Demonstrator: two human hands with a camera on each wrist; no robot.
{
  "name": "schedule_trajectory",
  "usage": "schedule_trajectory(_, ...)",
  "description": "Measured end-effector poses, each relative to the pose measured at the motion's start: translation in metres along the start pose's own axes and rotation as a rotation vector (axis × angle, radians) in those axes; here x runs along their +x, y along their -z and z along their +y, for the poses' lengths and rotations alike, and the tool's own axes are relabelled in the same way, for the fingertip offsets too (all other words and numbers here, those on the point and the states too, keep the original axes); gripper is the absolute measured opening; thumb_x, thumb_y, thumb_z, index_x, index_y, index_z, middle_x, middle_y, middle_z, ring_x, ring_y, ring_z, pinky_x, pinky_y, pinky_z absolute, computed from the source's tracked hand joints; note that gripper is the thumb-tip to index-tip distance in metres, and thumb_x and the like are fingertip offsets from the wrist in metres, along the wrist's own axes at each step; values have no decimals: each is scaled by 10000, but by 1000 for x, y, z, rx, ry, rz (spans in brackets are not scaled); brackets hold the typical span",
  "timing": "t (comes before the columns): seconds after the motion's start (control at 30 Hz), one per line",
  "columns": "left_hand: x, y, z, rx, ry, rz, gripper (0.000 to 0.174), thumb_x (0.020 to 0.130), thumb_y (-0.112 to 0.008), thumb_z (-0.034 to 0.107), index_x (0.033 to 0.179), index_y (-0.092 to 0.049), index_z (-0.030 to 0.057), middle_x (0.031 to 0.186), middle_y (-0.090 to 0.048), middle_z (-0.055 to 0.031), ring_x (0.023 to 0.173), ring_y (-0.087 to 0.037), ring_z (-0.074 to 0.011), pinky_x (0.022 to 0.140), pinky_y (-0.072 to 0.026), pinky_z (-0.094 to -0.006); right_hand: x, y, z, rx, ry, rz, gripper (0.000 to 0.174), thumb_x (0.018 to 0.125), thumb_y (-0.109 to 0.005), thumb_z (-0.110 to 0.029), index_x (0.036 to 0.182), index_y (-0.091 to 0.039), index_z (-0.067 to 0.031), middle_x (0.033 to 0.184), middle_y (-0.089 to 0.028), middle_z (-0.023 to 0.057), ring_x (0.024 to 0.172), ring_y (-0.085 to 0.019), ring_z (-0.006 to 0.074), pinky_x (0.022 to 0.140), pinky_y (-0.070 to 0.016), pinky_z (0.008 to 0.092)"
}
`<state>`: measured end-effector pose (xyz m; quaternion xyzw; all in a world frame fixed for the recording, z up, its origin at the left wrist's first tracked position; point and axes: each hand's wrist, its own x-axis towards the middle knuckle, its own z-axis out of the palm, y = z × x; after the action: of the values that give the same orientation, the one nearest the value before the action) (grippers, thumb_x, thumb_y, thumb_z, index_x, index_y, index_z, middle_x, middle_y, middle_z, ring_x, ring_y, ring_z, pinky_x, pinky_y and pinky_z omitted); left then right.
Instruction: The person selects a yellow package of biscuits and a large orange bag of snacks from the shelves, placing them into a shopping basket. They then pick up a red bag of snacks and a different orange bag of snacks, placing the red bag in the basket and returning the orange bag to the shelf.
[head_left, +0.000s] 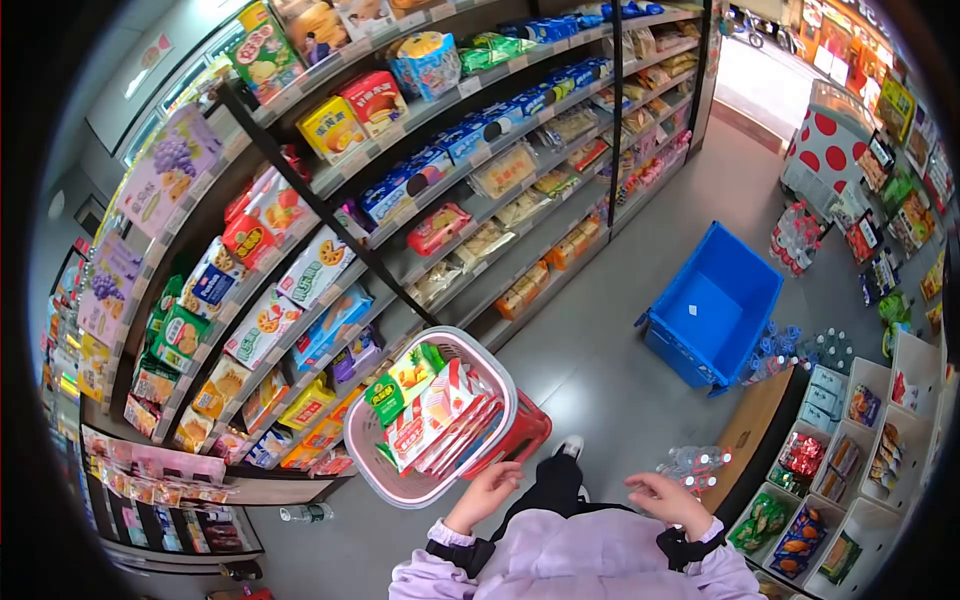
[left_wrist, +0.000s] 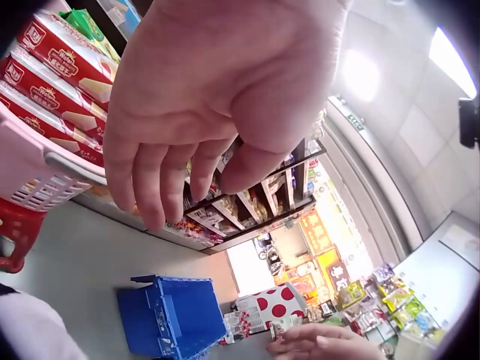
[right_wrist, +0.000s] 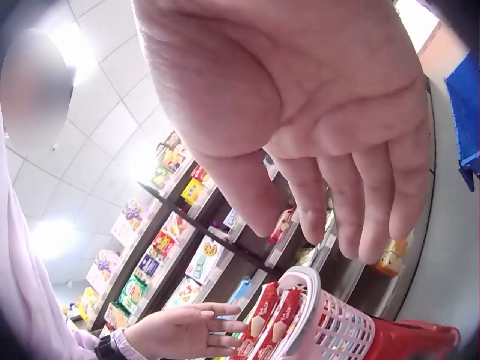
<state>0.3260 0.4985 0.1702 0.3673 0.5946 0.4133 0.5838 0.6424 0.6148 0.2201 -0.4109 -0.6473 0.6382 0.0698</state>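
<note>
My left hand (head_left: 486,494) is held out beside a pink basket (head_left: 362,447), its fingers loose and nothing in them. Red-and-white wafer packs (head_left: 440,425) fill the basket together with a green snack pack (head_left: 384,398). Under the basket is a red stool-like support (head_left: 530,428). My right hand (head_left: 668,500) hovers over the floor on the other side of my body, fingers relaxed and holding nothing. In the left wrist view, the left palm (left_wrist: 225,82) hangs in front of the shelves, close to the stacked wafer boxes (left_wrist: 56,94).
Shelves of packaged snacks (head_left: 480,180) curve along the left and front. A blue crate (head_left: 715,300) sits on the floor ahead. Bottles (head_left: 695,462) stand near a wooden-sided display (head_left: 745,430) at right, with white bins (head_left: 865,500) of snacks. A bottle (head_left: 306,513) lies on the floor at left.
</note>
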Motion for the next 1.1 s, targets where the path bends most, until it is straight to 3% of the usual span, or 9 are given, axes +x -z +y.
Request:
schedule_trajectory(0.2,68,3,26,-75,-23,39,316,875,-501,66,1181,-459,-1,1047,-573,-98,990,-551,-147,853,-450,-272,38,45,-12,-87,-39,-43,333,844,-581,-161,1144,-530,-24,895,-603,68,821,-568,122,746,-458,265)
schedule_trajectory(0.4,149,27,48,-116,-92,162,309,880,-493,89,1173,-470,-6,1037,-587,-97,935,-576,-136,810,-457,-252,136,107,-46,-179,-96,-140,359,827,-603,-162,1142,-527,-8,915,-617,62,810,-561,111,723,-455,252)
schedule_trajectory(0.43,159,31,55,-124,-111,174,323,880,-462,68,1185,-436,-37,1062,-571,-98,996,-553,-140,847,-447,-252,153,113,-57,-226,-80,-151,359,824,-606,-153,1142,-525,-7,930,-616,62,811,-562,113,722,-456,251)
schedule_trajectory(0.53,189,40,82,-188,-55,225,316,884,-468,80,1181,-447,-24,1059,-569,-106,966,-556,-132,812,-452,-244,193,136,-82,-276,32,-110,362,817,-608,-206,1111,-541,-5,945,-620,138,850,-600,200,754,-473,311)
schedule_trajectory(0.63,215,45,99,-145,-31,216,322,882,-475,94,1186,-455,-11,1060,-573,-113,951,-562,-142,800,-455,-254,219,162,-91,-272,9,-95,336,827,-604,-143,1127,-531,-12,979,-610,62,832,-564,111,737,-457,247)
schedule_trajectory(0.7,243,47,100,-22,-101,210,333,878,-485,112,1192,-465,4,1060,-584,-116,932,-575,-160,799,-460,-269,227,178,-94,-225,-35,-101,339,827,-607,-149,1132,-532,-21,975,-611,67,844,-568,116,744,-457,246)
schedule_trajectory(0.93,310,24,132,-6,-19,201,337,874,-475,98,1194,-458,-8,1068,-566,-119,994,-545,-159,850,-437,-271,274,256,-94,-218,-82,-206,350,816,-613,-162,1126,-537,-19,961,-617,86,847,-575,127,743,-466,258)
schedule_trajectory(1.1,350,1,152,-27,53,300,346,869,-487,107,1196,-461,-5,1066,-565,-107,977,-548,-155,846,-436,-272,335,323,-108,-327,148,-215,323,805,-615,-174,1087,-556,-28,951,-614,120,810,-590,205,714,-472,296)
